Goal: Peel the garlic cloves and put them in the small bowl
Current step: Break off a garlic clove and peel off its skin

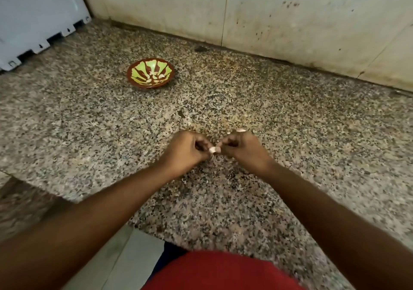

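A pale garlic clove [213, 150] is pinched between the fingertips of both hands, low over the granite counter. My left hand [186, 150] holds it from the left with curled fingers. My right hand [242, 149] pinches it from the right. Behind my right hand, more pale garlic [241, 130] lies on the counter, mostly hidden. The small bowl [131, 81], brown with a green pattern, sits farther back to the left and holds several peeled cloves [154, 78].
The speckled granite counter [290, 133] ends at a stained wall [290, 17] behind. A white appliance [33, 17] stands at the back left corner. The counter's front edge steps back at the lower left, above the floor [116, 263].
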